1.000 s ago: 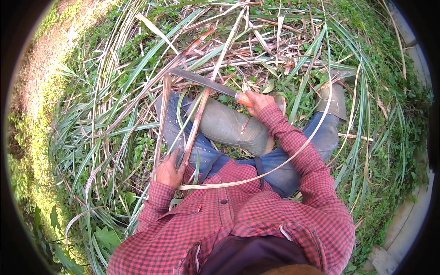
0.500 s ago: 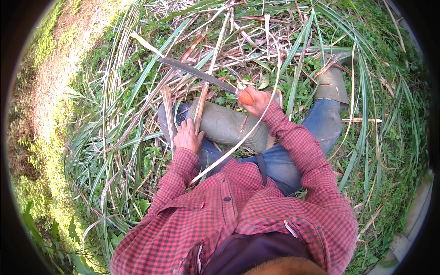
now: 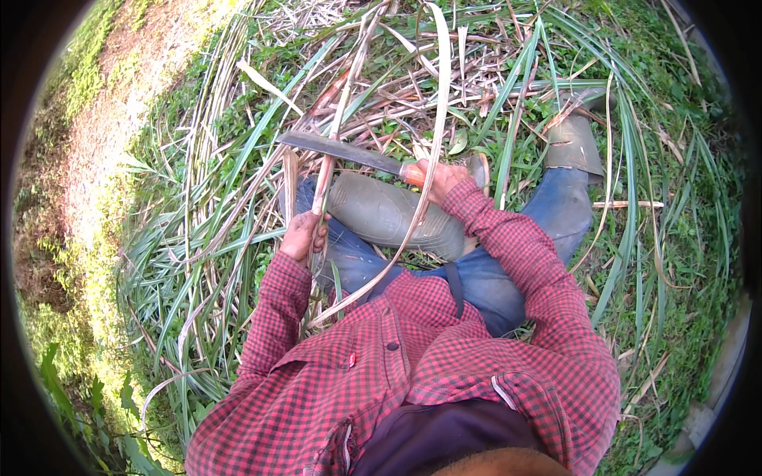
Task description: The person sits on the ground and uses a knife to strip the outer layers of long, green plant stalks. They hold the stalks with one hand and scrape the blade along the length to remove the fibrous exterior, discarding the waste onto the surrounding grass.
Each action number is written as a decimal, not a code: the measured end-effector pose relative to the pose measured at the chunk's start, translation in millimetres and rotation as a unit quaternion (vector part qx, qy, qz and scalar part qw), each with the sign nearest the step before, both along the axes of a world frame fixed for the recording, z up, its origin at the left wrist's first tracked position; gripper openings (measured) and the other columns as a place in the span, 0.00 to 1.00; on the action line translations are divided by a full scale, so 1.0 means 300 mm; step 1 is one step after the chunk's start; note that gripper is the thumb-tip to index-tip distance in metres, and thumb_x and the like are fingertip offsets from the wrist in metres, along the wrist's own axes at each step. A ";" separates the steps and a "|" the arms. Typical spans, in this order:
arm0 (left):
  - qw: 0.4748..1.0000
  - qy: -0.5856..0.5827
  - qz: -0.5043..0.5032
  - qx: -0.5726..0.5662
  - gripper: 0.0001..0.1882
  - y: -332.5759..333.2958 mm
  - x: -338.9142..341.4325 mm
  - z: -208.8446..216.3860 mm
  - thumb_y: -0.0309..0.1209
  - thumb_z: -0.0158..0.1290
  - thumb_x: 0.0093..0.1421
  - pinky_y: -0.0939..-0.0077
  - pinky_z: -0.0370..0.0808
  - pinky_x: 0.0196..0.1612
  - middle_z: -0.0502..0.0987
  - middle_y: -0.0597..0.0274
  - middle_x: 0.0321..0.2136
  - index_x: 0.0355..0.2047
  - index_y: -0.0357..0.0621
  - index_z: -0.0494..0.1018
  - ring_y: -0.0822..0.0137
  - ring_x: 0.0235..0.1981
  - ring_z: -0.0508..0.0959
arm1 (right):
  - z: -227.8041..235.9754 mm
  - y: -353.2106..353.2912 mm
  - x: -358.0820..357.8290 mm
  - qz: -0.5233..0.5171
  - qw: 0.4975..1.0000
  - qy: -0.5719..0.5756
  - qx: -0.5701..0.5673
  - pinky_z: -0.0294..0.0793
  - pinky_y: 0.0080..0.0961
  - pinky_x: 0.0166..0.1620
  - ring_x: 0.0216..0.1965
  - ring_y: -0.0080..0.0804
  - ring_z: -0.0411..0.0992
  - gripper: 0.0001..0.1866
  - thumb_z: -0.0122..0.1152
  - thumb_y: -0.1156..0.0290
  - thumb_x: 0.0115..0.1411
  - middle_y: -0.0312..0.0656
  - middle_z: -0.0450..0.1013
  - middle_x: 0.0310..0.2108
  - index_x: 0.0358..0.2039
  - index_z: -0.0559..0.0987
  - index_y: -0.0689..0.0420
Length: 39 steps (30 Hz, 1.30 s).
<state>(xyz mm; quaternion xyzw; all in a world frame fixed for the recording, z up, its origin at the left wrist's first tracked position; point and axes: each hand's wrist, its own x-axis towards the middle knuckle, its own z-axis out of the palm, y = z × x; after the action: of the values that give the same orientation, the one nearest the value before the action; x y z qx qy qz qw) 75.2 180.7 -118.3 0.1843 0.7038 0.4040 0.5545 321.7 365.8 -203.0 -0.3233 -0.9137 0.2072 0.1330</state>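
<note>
In my right hand is the orange handle of a machete, the fingers wrapped round it. Its dark blade points left, across a long, pale reddish stalk. I cannot tell whether the blade touches the stalk. My left hand is closed around the lower part of that stalk, beside my bent knee. From there the stalk runs up and away past the blade. A long dry leaf strip arches from my lap, passing by my right hand.
My olive rubber boot lies across in front of me; the other boot is farther right. Cut stalks and dry leaves litter the grass ahead. Long green leaves pile up at the left, beside a sunlit dirt strip.
My left hand has shifted slightly left and closed round the stalk, which now leans differently. The machete blade has come down a little, nearer to me, and the long leaf strip has swung.
</note>
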 end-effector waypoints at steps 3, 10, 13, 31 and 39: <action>0.996 -0.093 -0.002 0.008 0.15 -0.032 -0.017 0.078 0.42 0.41 0.64 0.88 0.56 0.12 0.63 0.72 0.15 0.33 0.43 0.67 0.81 0.10 0.59 | -0.021 0.042 -0.012 0.034 0.996 0.053 0.059 0.73 0.39 0.32 0.33 0.44 0.73 0.20 0.60 0.66 0.45 0.44 0.70 0.31 0.40 0.66 0.52; 0.894 -0.442 0.065 0.016 0.16 -0.221 0.075 0.181 0.41 0.33 0.66 0.87 0.61 0.13 0.61 0.72 0.15 0.37 0.39 0.61 0.80 0.10 0.59 | 0.063 0.397 -0.132 -0.143 0.988 -0.030 -0.044 0.73 0.40 0.32 0.31 0.45 0.74 0.17 0.44 0.53 0.58 0.47 0.74 0.28 0.41 0.69 0.49; 0.878 -0.470 0.087 0.015 0.17 -0.283 0.091 0.184 0.41 0.32 0.66 0.86 0.61 0.12 0.61 0.71 0.15 0.37 0.38 0.61 0.80 0.10 0.59 | 0.096 0.424 -0.170 -0.112 0.992 -0.052 -0.013 0.73 0.41 0.34 0.32 0.46 0.74 0.16 0.57 0.69 0.49 0.47 0.74 0.29 0.38 0.67 0.53; 0.949 -0.303 0.053 -0.067 0.17 -0.458 0.104 0.256 0.43 0.37 0.65 0.88 0.54 0.10 0.57 0.73 0.10 0.33 0.40 0.64 0.81 0.07 0.55 | 0.075 0.714 -0.142 0.059 0.980 -0.141 0.131 0.73 0.40 0.36 0.34 0.48 0.73 0.20 0.59 0.63 0.48 0.49 0.73 0.31 0.42 0.67 0.50; 0.960 -0.261 0.063 -0.076 0.17 -0.469 0.112 0.296 0.43 0.38 0.64 0.86 0.55 0.10 0.57 0.72 0.10 0.32 0.41 0.65 0.79 0.07 0.56 | 0.025 0.920 -0.188 -0.321 0.935 -0.102 -0.114 0.70 0.36 0.46 0.45 0.44 0.71 0.24 0.63 0.60 0.47 0.49 0.72 0.42 0.44 0.73 0.54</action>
<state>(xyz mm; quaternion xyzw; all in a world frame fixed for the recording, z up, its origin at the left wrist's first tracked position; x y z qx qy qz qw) 108.7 40.1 -29.4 -0.0156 0.5733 0.4173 0.7049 265.1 641.7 -195.6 -0.6319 -0.7401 0.2219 0.0610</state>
